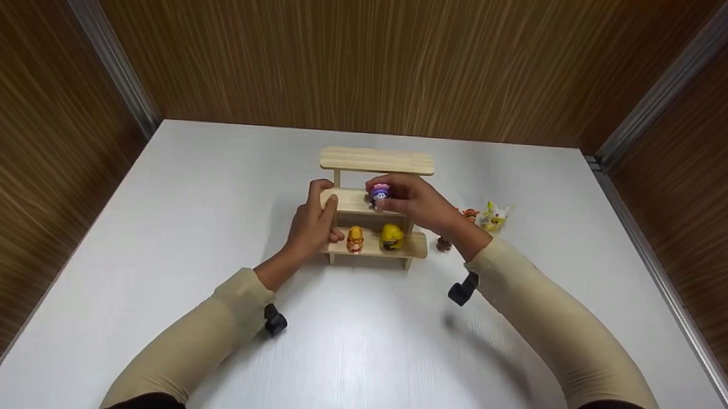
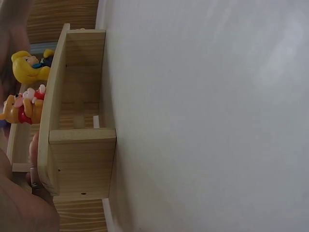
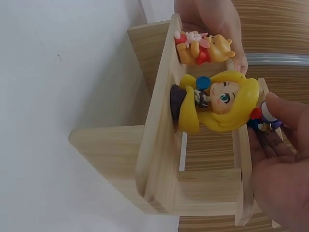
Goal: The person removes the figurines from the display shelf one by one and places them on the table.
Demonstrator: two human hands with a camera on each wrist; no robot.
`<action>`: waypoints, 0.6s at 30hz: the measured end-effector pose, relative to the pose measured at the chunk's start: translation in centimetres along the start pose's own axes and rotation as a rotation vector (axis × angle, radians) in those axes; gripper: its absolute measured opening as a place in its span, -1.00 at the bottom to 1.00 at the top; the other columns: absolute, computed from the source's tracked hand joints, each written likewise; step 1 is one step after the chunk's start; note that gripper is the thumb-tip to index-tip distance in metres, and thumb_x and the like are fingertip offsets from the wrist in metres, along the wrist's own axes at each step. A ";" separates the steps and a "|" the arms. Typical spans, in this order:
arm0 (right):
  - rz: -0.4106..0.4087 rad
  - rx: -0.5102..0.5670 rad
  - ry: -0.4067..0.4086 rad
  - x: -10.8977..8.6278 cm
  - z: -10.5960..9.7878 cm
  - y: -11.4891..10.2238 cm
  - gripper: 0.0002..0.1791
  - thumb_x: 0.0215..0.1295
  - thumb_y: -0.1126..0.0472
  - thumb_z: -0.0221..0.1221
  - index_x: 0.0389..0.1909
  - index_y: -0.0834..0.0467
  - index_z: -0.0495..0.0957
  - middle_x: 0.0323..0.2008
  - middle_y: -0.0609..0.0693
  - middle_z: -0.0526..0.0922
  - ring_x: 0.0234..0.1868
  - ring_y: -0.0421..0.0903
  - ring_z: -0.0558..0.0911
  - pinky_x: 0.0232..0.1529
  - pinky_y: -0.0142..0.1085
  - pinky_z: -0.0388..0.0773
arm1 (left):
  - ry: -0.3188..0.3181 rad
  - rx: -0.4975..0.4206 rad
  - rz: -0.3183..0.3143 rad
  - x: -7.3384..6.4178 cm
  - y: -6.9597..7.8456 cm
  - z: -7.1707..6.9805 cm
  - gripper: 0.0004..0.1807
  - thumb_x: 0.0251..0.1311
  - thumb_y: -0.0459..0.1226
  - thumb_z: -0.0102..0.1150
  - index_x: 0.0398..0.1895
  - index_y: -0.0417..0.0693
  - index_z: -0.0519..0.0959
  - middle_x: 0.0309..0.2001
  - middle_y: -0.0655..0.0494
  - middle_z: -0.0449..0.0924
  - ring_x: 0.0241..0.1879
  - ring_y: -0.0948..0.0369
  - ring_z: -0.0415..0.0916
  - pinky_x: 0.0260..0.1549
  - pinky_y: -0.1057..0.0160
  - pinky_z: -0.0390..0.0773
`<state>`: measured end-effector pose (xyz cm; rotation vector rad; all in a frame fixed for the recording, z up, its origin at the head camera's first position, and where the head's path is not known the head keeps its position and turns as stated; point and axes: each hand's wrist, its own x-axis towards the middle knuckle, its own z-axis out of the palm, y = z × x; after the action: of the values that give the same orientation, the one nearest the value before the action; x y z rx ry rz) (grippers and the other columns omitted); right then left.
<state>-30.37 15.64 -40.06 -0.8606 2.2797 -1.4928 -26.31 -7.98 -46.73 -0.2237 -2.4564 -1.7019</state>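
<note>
The right hand (image 1: 422, 201) pinches a purple toy (image 1: 380, 194) between thumb and fingers at the middle shelf (image 1: 347, 199) of a wooden stand (image 1: 376, 161); whether its base touches the board, I cannot tell. The left hand (image 1: 314, 222) grips the stand's left end, seemingly to steady it. On the near, bottom shelf (image 1: 372, 245) stand a bear toy (image 1: 355, 239) at left and a yellow-haired doll (image 1: 391, 237) at right. At least 3 more toys are to the right on the white table (image 1: 333, 350). The step appears to be placing the purple toy; next calls for seating it level, then loosening the fingers without tipping it.
</note>
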 end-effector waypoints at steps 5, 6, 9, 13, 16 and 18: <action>0.008 0.006 0.018 -0.9 -0.4 0.1 -0.62 0.50 0.31 0.20 0.29 0.17 0.57 0.21 0.10 0.61 0.14 -0.02 0.59 0.17 -0.28 0.57 | 0.002 -0.005 0.000 -0.1 0.1 0.0 -0.61 0.66 -0.09 -0.18 0.39 -0.02 0.24 -0.72 0.07 0.44 -0.68 0.17 0.67 -0.65 0.25 0.67; 0.011 0.010 0.021 -1.1 -0.5 0.1 -0.62 0.51 0.30 0.19 0.29 0.18 0.56 0.21 0.10 0.61 0.14 -0.01 0.60 0.16 -0.29 0.58 | 0.002 -0.005 0.000 -0.1 0.1 0.0 -0.61 0.66 -0.09 -0.18 0.39 -0.01 0.24 -0.72 0.07 0.44 -0.68 0.17 0.67 -0.65 0.25 0.67; 0.021 0.024 0.033 -1.6 -0.7 0.1 -0.61 0.51 0.30 0.19 0.30 0.22 0.54 0.21 0.10 0.62 0.14 0.01 0.61 0.15 -0.30 0.60 | -0.001 -0.002 0.002 0.0 0.1 -0.1 -0.61 0.66 -0.08 -0.18 0.39 -0.01 0.23 -0.72 0.07 0.44 -0.67 0.17 0.67 -0.64 0.25 0.67; 0.048 0.025 0.045 -2.2 -1.0 0.1 -0.59 0.52 0.31 0.18 0.32 0.25 0.52 0.24 0.14 0.60 0.17 0.03 0.59 0.20 -0.29 0.58 | -0.003 0.006 0.003 0.0 0.0 0.0 -0.60 0.66 -0.08 -0.17 0.39 0.00 0.23 -0.72 0.07 0.45 -0.67 0.17 0.67 -0.64 0.25 0.67; 0.055 0.028 0.052 -2.6 -1.2 0.3 -0.59 0.52 0.31 0.18 0.33 0.25 0.51 0.25 0.16 0.59 0.18 0.03 0.58 0.20 -0.31 0.57 | -0.003 0.008 0.002 0.0 -0.1 0.0 -0.61 0.66 -0.08 -0.16 0.39 0.00 0.24 -0.73 0.06 0.45 -0.67 0.17 0.67 -0.64 0.26 0.67; 0.049 0.038 0.057 -3.0 -1.4 0.4 -0.59 0.51 0.30 0.18 0.32 0.25 0.52 0.23 0.15 0.60 0.17 0.03 0.59 0.17 -0.33 0.59 | -0.003 0.009 0.003 0.0 -0.1 0.1 -0.61 0.66 -0.09 -0.16 0.39 0.01 0.24 -0.73 0.06 0.45 -0.68 0.17 0.66 -0.65 0.26 0.66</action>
<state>-28.92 18.62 -40.10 -0.7559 2.2878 -1.5536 -26.35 -7.97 -46.87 -0.2289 -2.4648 -1.6904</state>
